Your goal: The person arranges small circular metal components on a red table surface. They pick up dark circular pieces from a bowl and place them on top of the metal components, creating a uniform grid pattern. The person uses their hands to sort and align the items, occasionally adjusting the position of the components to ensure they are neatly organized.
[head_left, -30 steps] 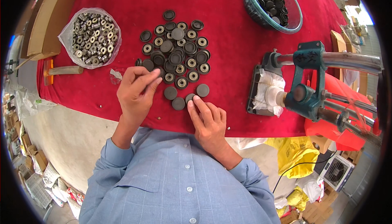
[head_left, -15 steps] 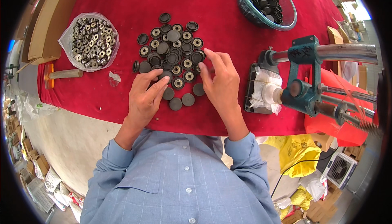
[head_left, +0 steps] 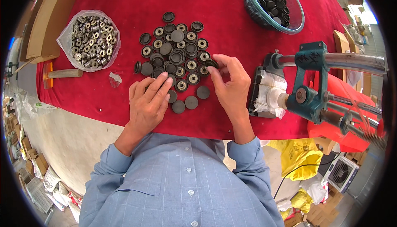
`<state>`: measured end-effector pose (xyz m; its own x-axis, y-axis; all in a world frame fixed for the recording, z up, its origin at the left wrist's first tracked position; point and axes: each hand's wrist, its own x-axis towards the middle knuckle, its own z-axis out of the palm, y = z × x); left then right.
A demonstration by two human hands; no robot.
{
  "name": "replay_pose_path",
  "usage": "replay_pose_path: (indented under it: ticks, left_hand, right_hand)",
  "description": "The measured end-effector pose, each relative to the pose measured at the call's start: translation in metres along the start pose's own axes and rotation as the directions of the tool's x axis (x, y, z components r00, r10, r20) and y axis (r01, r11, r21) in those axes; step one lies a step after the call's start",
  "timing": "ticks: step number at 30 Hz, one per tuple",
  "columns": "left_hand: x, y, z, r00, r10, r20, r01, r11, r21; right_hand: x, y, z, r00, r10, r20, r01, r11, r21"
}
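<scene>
A cluster of round black caps lies on the red cloth, several of them with metal bearings seated inside. At its right side my right hand pinches a black cap, tilted, between thumb and fingers. My left hand rests at the cluster's near left side with its fingers stretched out, the fingertips on dark caps they partly cover. Close to that hand, a few caps lie flat side up, apart from the rest.
A plastic-lined container of bearings stands left, beside a hammer and cardboard box. A clear bowl of black caps sits far right. A green hand press with a white-wrapped base stands at right.
My right hand has taken a black cap from the cluster's right side and tilted it. My left fingers have flattened over the near caps. The whole view has shifted slightly.
</scene>
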<state>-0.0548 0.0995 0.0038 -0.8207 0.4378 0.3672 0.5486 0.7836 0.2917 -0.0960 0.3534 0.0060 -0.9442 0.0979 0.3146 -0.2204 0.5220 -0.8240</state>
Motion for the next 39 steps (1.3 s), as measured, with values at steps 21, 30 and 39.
replay_pose_path:
  ticks: [21,30,39]
  left_hand:
    - [-0.013,0.008,-0.002,0.995,-0.027,0.101,0.024,0.999,0.034]
    - [-0.015,0.007,0.0,0.994,-0.045,0.097,0.041,0.998,0.043]
    - [-0.016,0.008,-0.001,0.992,-0.038,0.123,0.036,0.999,0.02]
  right_hand:
    - [-0.011,0.009,0.004,0.923,-0.361,0.135,0.386,0.873,-0.298]
    - [-0.008,0.016,0.005,0.919,-0.368,0.138,0.392,0.883,-0.259]
    - [-0.021,0.009,0.0,0.876,-0.415,0.246,0.482,0.762,-0.432]
